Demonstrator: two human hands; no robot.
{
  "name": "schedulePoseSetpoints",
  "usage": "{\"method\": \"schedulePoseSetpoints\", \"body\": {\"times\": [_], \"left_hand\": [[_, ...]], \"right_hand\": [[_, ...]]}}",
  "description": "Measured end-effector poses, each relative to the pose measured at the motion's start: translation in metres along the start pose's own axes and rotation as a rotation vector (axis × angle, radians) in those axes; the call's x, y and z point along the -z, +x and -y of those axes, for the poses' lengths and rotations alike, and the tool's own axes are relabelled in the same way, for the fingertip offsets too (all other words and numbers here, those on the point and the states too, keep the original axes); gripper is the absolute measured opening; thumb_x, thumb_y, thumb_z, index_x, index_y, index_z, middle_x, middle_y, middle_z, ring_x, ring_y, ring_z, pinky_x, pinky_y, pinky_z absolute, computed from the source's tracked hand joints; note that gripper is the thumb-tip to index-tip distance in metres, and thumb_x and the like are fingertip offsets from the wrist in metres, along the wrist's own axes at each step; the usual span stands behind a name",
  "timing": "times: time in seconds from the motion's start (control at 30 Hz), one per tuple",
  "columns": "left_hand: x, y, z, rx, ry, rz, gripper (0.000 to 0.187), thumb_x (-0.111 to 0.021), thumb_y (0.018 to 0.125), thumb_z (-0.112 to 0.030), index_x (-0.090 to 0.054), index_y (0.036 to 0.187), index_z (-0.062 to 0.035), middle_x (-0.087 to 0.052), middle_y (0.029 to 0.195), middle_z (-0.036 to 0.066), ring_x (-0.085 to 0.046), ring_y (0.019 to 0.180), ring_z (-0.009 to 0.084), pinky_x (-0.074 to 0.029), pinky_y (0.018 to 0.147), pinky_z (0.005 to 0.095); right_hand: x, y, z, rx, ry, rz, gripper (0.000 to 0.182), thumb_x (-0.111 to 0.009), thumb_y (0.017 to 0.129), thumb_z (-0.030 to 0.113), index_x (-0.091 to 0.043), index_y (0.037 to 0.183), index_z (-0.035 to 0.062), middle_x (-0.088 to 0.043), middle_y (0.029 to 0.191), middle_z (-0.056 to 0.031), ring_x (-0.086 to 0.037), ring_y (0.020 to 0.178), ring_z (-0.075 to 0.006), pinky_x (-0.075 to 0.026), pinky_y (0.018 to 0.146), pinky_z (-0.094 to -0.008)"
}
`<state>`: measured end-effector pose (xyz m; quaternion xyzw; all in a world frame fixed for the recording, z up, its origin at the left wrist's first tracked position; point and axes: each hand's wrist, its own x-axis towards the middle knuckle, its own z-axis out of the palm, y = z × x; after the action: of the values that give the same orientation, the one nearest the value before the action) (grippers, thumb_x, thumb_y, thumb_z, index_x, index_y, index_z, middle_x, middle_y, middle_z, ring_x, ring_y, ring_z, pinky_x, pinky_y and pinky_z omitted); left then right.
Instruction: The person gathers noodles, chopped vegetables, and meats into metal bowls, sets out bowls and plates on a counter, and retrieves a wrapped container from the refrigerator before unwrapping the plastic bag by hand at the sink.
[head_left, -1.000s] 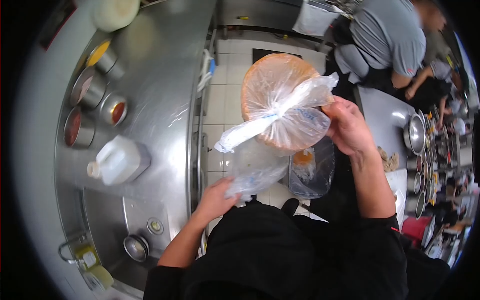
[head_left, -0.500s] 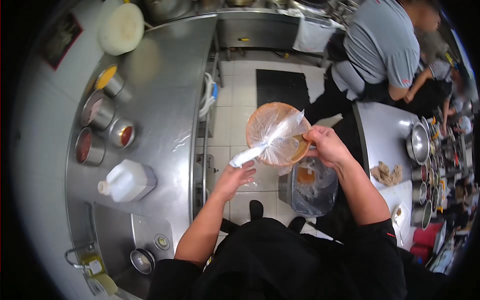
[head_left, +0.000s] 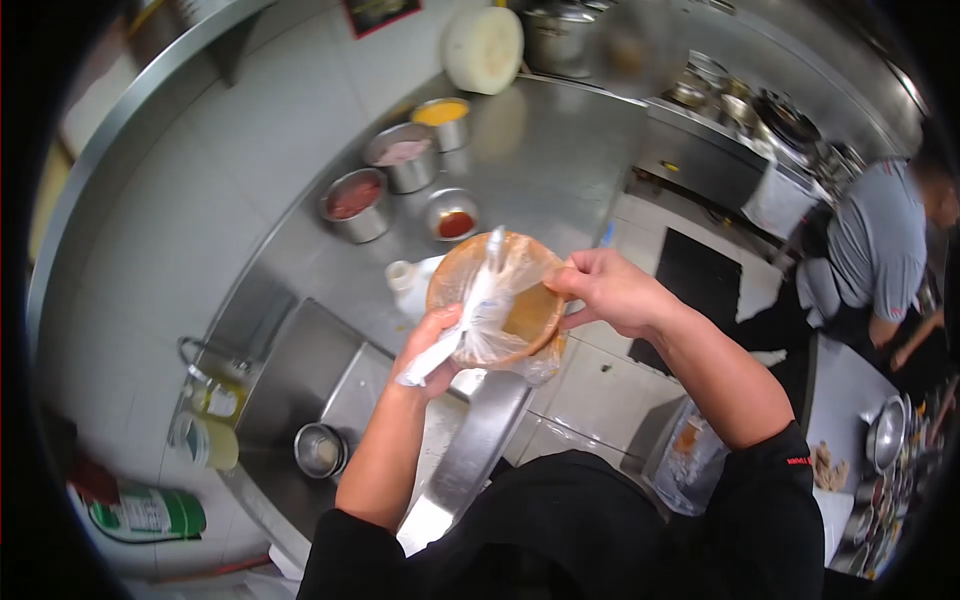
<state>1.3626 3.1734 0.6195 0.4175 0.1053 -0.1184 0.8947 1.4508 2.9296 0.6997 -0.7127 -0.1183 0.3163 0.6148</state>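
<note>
A round orange-brown bowl [head_left: 538, 318] with clear plastic film [head_left: 483, 325] gathered over it is held up in front of me, over the edge of the steel counter and sink. My right hand [head_left: 612, 292] pinches the bowl's right rim between thumb and fingers. Around the left side curls my left hand [head_left: 432, 345], gripping the bowl with the plastic's twisted end beside it. Part of the bowl's top shows through the film, and its underside is hidden. Behind it a white jug [head_left: 405, 283] is partly covered.
On the steel counter [head_left: 560, 150] stand several steel pots [head_left: 357, 212] and a small bowl of red sauce [head_left: 453, 222]. A sink [head_left: 300, 365] holds small metal bowls [head_left: 320, 450]. A lined bin [head_left: 685, 465] stands on the floor. One person [head_left: 880, 235] is at the far right.
My view has turned left, and the bowl has moved from over the floor to the sink and counter edge. My left hand has closed on the bowl's left side.
</note>
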Motion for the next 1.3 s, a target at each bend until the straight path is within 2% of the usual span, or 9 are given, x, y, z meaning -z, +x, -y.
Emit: {"method": "schedulePoseSetpoints", "body": {"times": [0.17, 0.27, 0.3, 0.43, 0.57, 0.67, 0.87, 1.0, 1.3], "left_hand": [[0.081, -0.073, -0.049, -0.261, -0.050, -0.090, 0.052, -0.050, 0.089, -0.039, -0.052, 0.129, -0.0042, -0.065, 0.117, 0.013, -0.065, 0.103, 0.0283, -0.054, 0.087, 0.0479], [0.130, -0.104, -0.056, -0.347, -0.080, -0.224, 0.053, -0.048, 0.090, -0.039, -0.051, 0.130, -0.0047, -0.065, 0.117, 0.013, -0.065, 0.102, 0.0293, -0.054, 0.084, 0.0486], [0.146, -0.112, -0.056, -0.375, -0.076, -0.275, 0.054, -0.048, 0.090, -0.039, -0.051, 0.131, -0.0048, -0.065, 0.118, 0.013, -0.065, 0.102, 0.0295, -0.053, 0.084, 0.0488], [0.191, -0.135, -0.049, -0.420, -0.062, -0.467, 0.057, -0.046, 0.089, -0.041, -0.051, 0.132, -0.0044, -0.064, 0.120, 0.014, -0.064, 0.106, 0.0305, -0.052, 0.086, 0.0482], [0.205, -0.140, -0.028, -0.456, -0.125, -0.538, 0.060, -0.046, 0.088, -0.042, -0.049, 0.134, -0.0037, -0.064, 0.122, 0.014, -0.063, 0.110, 0.0315, -0.051, 0.090, 0.0487], [0.213, -0.136, -0.016, -0.482, -0.196, -0.518, 0.061, -0.047, 0.088, -0.041, -0.048, 0.135, -0.0034, -0.062, 0.124, 0.015, -0.062, 0.112, 0.0326, -0.050, 0.093, 0.0500], [0.208, -0.121, 0.001, -0.543, -0.357, -0.444, 0.065, -0.049, 0.085, -0.044, -0.047, 0.137, -0.0034, -0.059, 0.128, 0.016, -0.060, 0.115, 0.0341, -0.049, 0.094, 0.0503], [0.196, -0.112, 0.003, -0.561, -0.368, -0.556, 0.066, -0.047, 0.085, -0.046, -0.047, 0.137, -0.0049, -0.057, 0.131, 0.016, -0.057, 0.117, 0.0348, -0.049, 0.092, 0.0506], [0.182, -0.089, 0.013, -0.577, -0.401, -0.648, 0.066, -0.048, 0.083, -0.049, -0.050, 0.133, -0.0060, -0.058, 0.127, 0.015, -0.057, 0.113, 0.0347, -0.050, 0.089, 0.0513]], "right_hand": [[-0.107, 0.065, 0.011, 0.318, -0.128, 0.086, 0.059, -0.071, 0.085, 0.048, -0.057, 0.118, 0.0016, -0.061, 0.120, -0.0167, -0.056, 0.114, -0.0258, -0.044, 0.098, -0.0384], [-0.167, 0.097, -0.025, 0.499, -0.308, -0.024, 0.057, -0.073, 0.084, 0.043, -0.056, 0.119, 0.0006, -0.059, 0.122, -0.0169, -0.056, 0.114, -0.0253, -0.044, 0.098, -0.0376], [-0.190, 0.106, -0.041, 0.660, -0.290, -0.120, 0.049, -0.076, 0.084, 0.034, -0.058, 0.115, 0.0010, -0.064, 0.110, -0.0132, -0.061, 0.102, -0.0234, -0.048, 0.091, -0.0363], [-0.259, 0.120, -0.049, 0.475, 0.012, 0.125, 0.041, -0.074, 0.086, 0.026, -0.060, 0.111, -0.0039, -0.067, 0.090, -0.0082, -0.064, 0.080, -0.0130, -0.052, 0.075, -0.0282], [-0.288, 0.141, -0.026, 0.275, -0.434, 0.284, 0.044, -0.071, 0.088, 0.030, -0.064, 0.113, -0.0051, -0.070, 0.094, -0.0116, -0.065, 0.083, -0.0138, -0.051, 0.077, -0.0286], [-0.294, 0.161, -0.027, 0.278, -0.505, 0.364, 0.048, -0.069, 0.089, 0.035, -0.064, 0.118, -0.0030, -0.070, 0.097, -0.0115, -0.065, 0.087, -0.0166, -0.051, 0.081, -0.0300], [-0.279, 0.197, -0.054, 0.298, -0.149, 0.410, 0.044, -0.060, 0.092, 0.033, -0.063, 0.122, 0.0009, -0.067, 0.113, -0.0179, -0.064, 0.103, -0.0229, -0.050, 0.087, -0.0333], [-0.278, 0.188, -0.114, 0.426, -0.260, 0.185, 0.036, -0.058, 0.090, 0.014, -0.059, 0.124, 0.0021, -0.062, 0.105, -0.0160, -0.062, 0.098, -0.0223, -0.050, 0.085, -0.0334], [-0.303, 0.177, -0.172, -0.184, 0.415, 0.264, 0.019, -0.051, 0.086, -0.009, -0.051, 0.102, 0.0021, -0.057, 0.076, -0.0078, -0.056, 0.059, -0.0153, -0.049, 0.055, -0.0283]]}}
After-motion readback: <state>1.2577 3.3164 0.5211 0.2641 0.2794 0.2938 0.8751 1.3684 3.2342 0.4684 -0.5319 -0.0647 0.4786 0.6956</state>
